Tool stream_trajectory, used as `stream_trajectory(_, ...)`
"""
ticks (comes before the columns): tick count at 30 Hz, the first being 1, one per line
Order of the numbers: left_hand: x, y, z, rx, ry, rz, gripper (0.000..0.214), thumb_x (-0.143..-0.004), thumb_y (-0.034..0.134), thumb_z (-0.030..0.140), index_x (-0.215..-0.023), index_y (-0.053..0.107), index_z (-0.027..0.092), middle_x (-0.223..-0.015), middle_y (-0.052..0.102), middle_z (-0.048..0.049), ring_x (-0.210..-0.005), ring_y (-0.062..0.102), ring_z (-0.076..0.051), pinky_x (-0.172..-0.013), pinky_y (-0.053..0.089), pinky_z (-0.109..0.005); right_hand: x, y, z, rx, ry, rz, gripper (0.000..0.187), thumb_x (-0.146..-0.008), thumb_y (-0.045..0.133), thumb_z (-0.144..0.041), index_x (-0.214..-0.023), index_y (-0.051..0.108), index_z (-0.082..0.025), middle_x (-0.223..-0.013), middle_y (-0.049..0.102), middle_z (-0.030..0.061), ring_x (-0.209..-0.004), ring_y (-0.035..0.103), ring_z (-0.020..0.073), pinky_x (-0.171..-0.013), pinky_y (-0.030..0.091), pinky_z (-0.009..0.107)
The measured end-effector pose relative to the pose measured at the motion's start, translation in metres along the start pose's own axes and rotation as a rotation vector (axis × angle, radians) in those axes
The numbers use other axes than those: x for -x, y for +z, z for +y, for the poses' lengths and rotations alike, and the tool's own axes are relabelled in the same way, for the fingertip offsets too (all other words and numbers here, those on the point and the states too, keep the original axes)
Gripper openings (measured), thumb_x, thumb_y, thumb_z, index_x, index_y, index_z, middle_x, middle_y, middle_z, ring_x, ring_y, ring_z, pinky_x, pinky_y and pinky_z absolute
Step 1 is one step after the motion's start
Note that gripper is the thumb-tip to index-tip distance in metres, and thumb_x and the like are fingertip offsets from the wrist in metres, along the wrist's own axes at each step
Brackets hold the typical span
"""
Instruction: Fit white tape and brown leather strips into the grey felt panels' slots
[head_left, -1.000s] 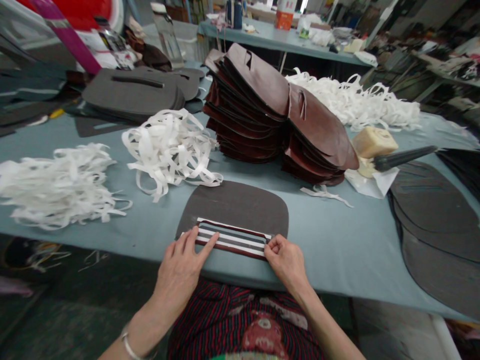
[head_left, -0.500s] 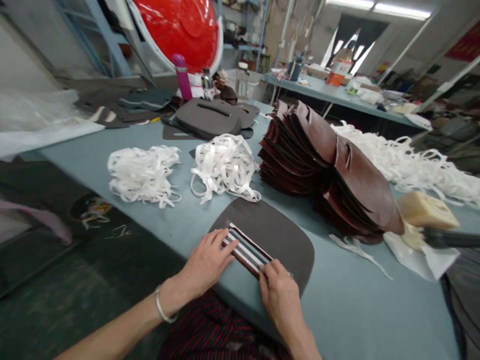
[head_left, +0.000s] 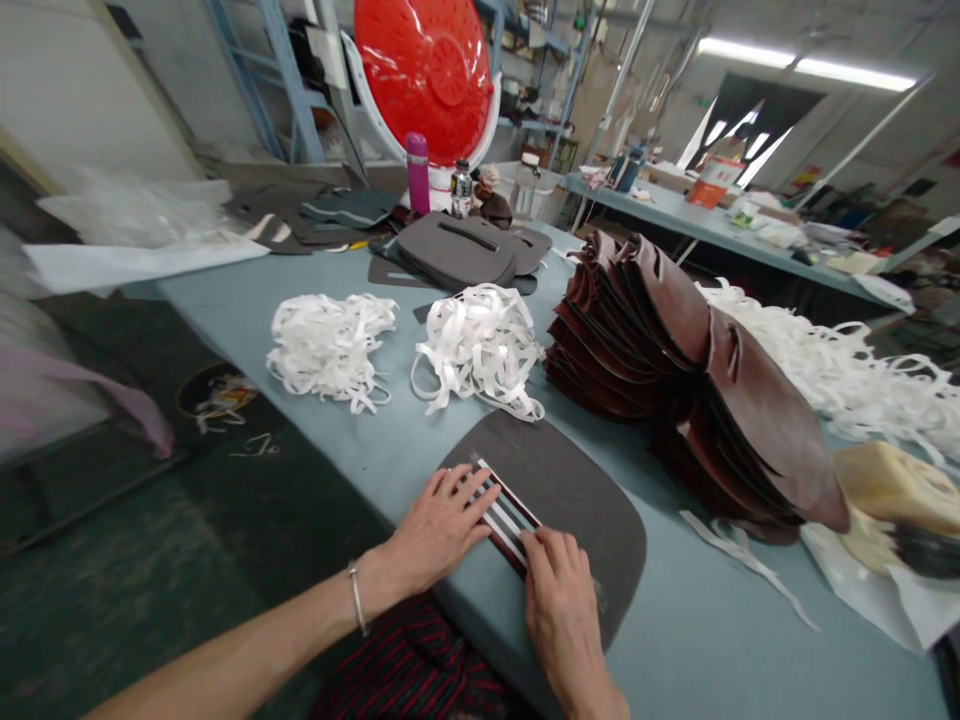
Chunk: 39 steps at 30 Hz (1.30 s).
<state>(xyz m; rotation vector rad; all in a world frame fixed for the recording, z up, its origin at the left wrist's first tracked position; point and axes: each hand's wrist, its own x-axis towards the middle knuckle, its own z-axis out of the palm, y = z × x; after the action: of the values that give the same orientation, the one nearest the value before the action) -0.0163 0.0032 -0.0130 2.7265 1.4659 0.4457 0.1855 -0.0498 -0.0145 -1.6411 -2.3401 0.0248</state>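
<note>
Near worktop (head_left: 720, 640) edge, your left hand (head_left: 441, 525) spread, right hand (head_left: 561, 580) hold unclear; uneven pressing could skew white strips (head_left: 505, 520).

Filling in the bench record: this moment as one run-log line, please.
left hand: on striped piece | right hand: on same piece | striped piece: along near side of grey panel | nearby: white ribbon heaps, brown stack

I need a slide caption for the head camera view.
Left hand and right hand touch a striped strip along the edge of a grey panel, near stacked brown pieces.
</note>
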Motion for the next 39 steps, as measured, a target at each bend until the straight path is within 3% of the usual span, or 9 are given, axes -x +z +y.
stream_trajectory(4, -0.002, 0.001, -0.007, 0.056, 0.100, -0.032, 0.047, -0.092, 0.046, 0.040, -0.136, 0.042, 0.025, -0.140, 0.047, -0.0061, -0.133, 0.033, -0.026, -0.104, 0.030, -0.043, -0.012, 0.005, -0.003, 0.127, -0.026, -0.098, 0.046, -0.086, 0.043, -0.008, -0.130, 0.051, -0.017, -0.112, 0.058, 0.0125, -0.095, 0.050, 0.0250, -0.077, 0.041, 0.037)
stream_trajectory(11, -0.006, -0.003, -0.003, 0.060, 0.074, -0.059, 0.044, -0.091, 0.050, 0.039, -0.133, 0.045, 0.029, -0.138, 0.048, -0.0058, -0.132, 0.035, -0.028, -0.103, 0.031, -0.047, -0.021, 0.003, -0.010, 0.229, 0.030, -0.202, 0.049, -0.087, 0.044, -0.010, -0.134, 0.048, -0.019, -0.110, 0.058, 0.0118, -0.093, 0.049, 0.0259, -0.073, 0.039, 0.038)
stream_trajectory(19, -0.009, 0.000, 0.001, 0.045, 0.066, -0.072, 0.048, -0.088, 0.054, 0.043, -0.133, 0.045, 0.031, -0.137, 0.048, -0.0070, -0.131, 0.035, -0.031, -0.102, 0.031, -0.051, -0.026, 0.004, -0.013, 0.208, 0.064, -0.209, 0.048, -0.087, 0.045, -0.012, -0.135, 0.047, -0.020, -0.104, 0.058, 0.0108, -0.090, 0.050, 0.0260, -0.072, 0.038, 0.038)
stream_trajectory(29, -0.011, 0.008, 0.006, 0.020, 0.032, -0.057, 0.049, -0.093, 0.044, 0.041, -0.135, 0.044, 0.016, -0.137, 0.051, -0.0125, -0.132, 0.036, -0.031, -0.103, 0.031, -0.048, -0.026, 0.004, -0.008, 0.129, 0.078, -0.189, 0.043, -0.085, 0.042, -0.008, -0.126, 0.053, -0.014, -0.105, 0.059, 0.0128, -0.092, 0.050, 0.0251, -0.073, 0.040, 0.037)
stream_trajectory(35, -0.003, 0.005, -0.004, 0.079, 0.052, -0.007, 0.045, -0.095, 0.039, 0.026, -0.139, 0.038, 0.017, -0.141, 0.046, -0.0107, -0.134, 0.036, -0.025, -0.105, 0.035, -0.043, -0.011, 0.006, 0.006, -0.098, 0.111, 0.027, 0.028, -0.089, 0.038, -0.007, -0.099, 0.062, -0.017, -0.097, 0.058, 0.0079, -0.089, 0.051, 0.0186, -0.077, 0.043, 0.029)
stream_trajectory(39, 0.006, 0.006, -0.010, 0.155, -0.023, 0.109, 0.037, -0.092, 0.044, 0.022, -0.129, 0.048, 0.017, -0.132, 0.051, -0.0128, -0.129, 0.042, -0.024, -0.104, 0.039, -0.046, -0.012, 0.004, 0.005, 0.027, 0.184, -0.014, 0.019, -0.089, 0.045, -0.010, -0.086, 0.061, -0.020, -0.085, 0.057, 0.0055, -0.085, 0.052, 0.0197, -0.075, 0.042, 0.030)
